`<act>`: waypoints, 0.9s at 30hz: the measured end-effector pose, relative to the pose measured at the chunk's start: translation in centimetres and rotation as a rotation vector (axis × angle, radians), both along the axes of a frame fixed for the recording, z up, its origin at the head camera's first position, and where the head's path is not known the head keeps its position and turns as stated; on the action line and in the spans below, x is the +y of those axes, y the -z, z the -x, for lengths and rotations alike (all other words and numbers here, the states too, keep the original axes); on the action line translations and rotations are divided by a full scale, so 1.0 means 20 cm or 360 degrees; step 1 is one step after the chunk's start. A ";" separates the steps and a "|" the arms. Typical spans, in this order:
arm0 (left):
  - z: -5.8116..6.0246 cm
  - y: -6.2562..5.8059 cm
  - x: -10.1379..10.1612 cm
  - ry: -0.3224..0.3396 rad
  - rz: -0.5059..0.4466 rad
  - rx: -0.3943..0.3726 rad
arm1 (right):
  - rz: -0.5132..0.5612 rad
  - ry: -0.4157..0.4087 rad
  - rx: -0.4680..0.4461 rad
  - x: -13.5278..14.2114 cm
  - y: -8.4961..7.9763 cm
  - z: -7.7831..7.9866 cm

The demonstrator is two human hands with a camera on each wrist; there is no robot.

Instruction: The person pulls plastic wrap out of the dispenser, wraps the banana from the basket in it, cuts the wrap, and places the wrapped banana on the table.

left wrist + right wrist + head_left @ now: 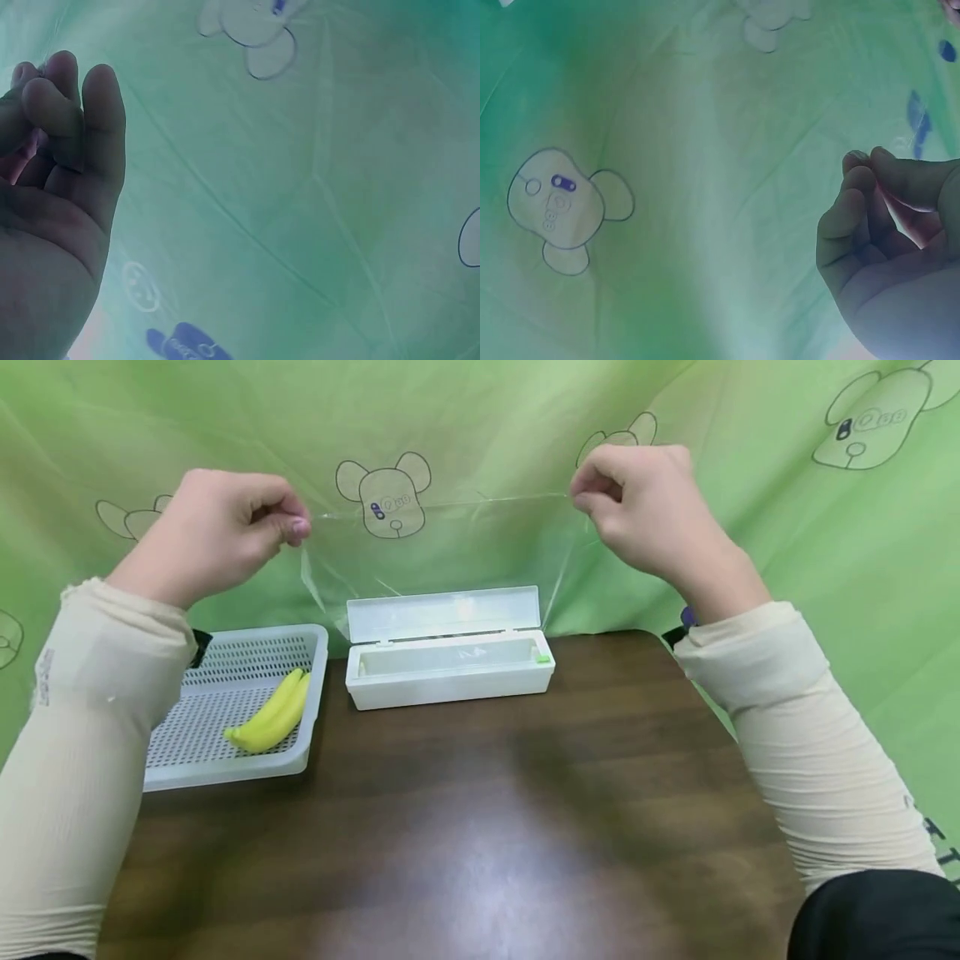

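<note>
A clear sheet of plastic wrap (pixel 450 539) is stretched between both raised hands in the head view. My left hand (pixel 225 527) pinches its upper left corner between thumb and fingers. The upper right corner is pinched by my right hand (pixel 645 510). Beneath the sheet, at the table's far side, stands a long white wrap dispenser box (pixel 450 689) with its lid (pixel 442 614) raised. A small green piece (pixel 543 658) sits at the box's right end. Each wrist view shows its hand, left (pixel 60 165) and right (pixel 892 240), with thumb and fingertips together.
Left of the box, a pale perforated basket (pixel 187 772) holds yellow bananas (pixel 273 714), partly behind the left sleeve. Both stand on the dark brown table (pixel 480 810). A green curtain (pixel 495 410) printed with cartoon heads hangs behind the table.
</note>
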State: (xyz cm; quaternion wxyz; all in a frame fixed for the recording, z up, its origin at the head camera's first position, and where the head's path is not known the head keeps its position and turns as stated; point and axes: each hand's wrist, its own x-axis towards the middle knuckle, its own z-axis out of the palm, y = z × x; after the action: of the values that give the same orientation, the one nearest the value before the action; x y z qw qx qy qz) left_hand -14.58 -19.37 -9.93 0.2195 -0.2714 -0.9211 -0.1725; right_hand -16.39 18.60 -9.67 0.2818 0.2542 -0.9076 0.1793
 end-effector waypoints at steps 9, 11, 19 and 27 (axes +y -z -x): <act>-0.18 0.14 -0.03 0.0217 -0.0017 0.0208 | 0.0045 -0.0285 0.0262 0.01 0.15 -0.21; -0.21 0.18 -0.04 0.0276 -0.0018 0.0250 | 0.0027 -0.0366 0.0322 0.01 0.18 -0.25; -0.34 0.32 -0.09 0.0471 -0.0009 0.0368 | 0.0028 -0.0646 0.0395 -0.01 0.35 -0.42; -0.50 0.46 -0.06 0.0565 0.0032 0.0443 | -0.0152 -0.0830 0.0239 0.03 0.54 -0.63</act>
State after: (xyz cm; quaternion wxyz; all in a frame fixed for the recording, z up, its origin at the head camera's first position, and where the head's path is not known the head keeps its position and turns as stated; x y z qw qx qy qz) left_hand -4.57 -20.52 -19.07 0.3078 -0.4526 -0.8214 -0.1601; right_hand -3.69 19.13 -20.52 0.2804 0.5050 -0.7955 0.1834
